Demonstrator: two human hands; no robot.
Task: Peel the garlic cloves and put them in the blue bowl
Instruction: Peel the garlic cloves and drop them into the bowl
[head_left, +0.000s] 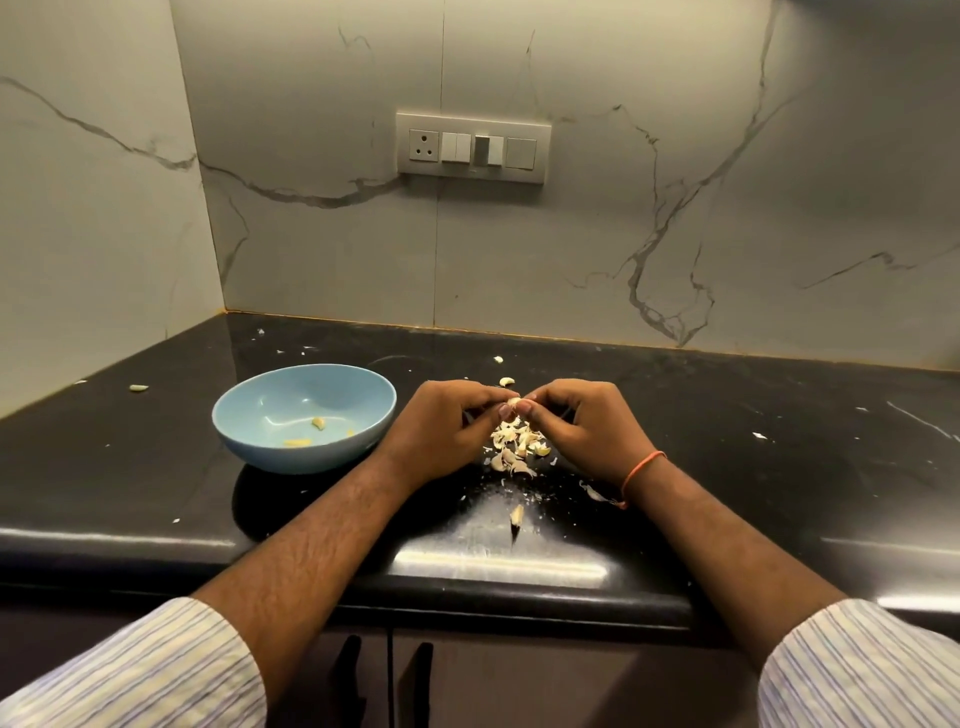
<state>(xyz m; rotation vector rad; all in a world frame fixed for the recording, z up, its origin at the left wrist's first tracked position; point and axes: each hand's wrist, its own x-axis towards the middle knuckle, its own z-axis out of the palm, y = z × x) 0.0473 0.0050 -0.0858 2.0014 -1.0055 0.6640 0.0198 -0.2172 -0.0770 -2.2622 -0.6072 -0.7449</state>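
My left hand (449, 415) and my right hand (576, 418) meet over the black counter, and both pinch one garlic clove (514, 402) between their fingertips. Just below them lies a heap of garlic skins and cloves (517, 446). The blue bowl (244, 431) stands to the left of my left hand and holds a few peeled pieces (318, 423). One more clove (507, 382) lies just beyond my fingers.
A stray clove (138, 387) lies far left on the counter (753, 467). Another piece (516, 514) sits near the front edge, among scattered skin flakes. A marble wall with a switch panel (471, 148) rises behind. Cabinet handles (384, 675) show below the counter edge.
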